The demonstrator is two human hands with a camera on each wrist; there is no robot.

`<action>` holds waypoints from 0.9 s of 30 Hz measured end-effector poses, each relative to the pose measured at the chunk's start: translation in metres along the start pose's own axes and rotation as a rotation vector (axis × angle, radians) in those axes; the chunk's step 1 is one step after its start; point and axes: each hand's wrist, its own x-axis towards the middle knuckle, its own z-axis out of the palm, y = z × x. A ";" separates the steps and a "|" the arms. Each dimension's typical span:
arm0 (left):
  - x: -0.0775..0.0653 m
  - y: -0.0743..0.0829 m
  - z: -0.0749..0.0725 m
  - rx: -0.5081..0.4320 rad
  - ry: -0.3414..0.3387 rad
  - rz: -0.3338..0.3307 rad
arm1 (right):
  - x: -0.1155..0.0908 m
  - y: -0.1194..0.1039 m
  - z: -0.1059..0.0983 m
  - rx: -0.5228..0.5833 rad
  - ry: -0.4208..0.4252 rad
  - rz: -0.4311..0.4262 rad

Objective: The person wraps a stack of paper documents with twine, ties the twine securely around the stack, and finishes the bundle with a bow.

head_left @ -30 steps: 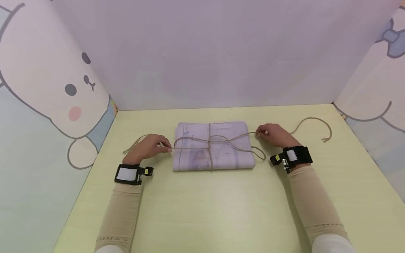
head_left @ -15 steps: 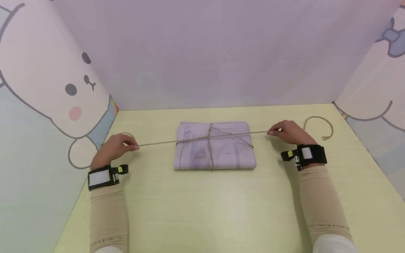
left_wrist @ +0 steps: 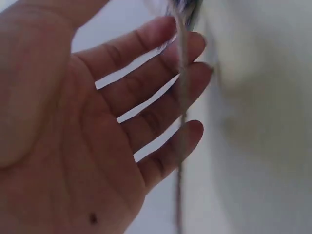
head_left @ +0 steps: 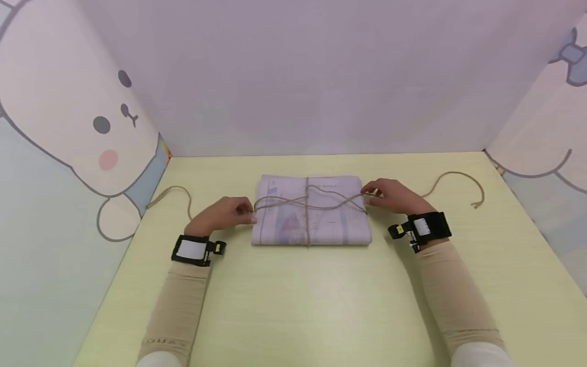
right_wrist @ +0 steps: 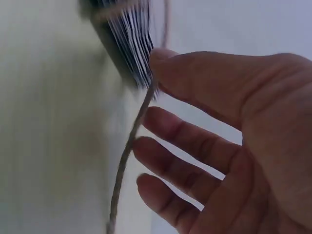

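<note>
Newspapers (head_left: 321, 220): we see the folded stack lying flat on the table (head_left: 321, 295), toward its far side, between the two hands.
String (head_left: 308, 224): one strand runs front to back over the stack; slack strands curve across it near the middle. We judge this crossing loose, so we do best to draw both sides evenly and keep it centred.
Left hand (head_left: 224, 212): at the stack's left edge, thumb and forefinger apart, string lying across the fingers; we would want a firm pinch near the edge before any pull.
Right hand (head_left: 390, 195): at the right edge, string passing behind the thumb; the forefinger is hidden in the wrist view, so we cannot tell whether it is pinched.
Ends: left end (head_left: 174, 187) and right end (head_left: 458, 173) curl beyond the hands; we should keep both untangled.
</note>
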 end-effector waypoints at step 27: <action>-0.008 0.015 -0.014 -0.046 -0.049 0.126 | -0.003 0.011 -0.003 -0.036 0.091 0.051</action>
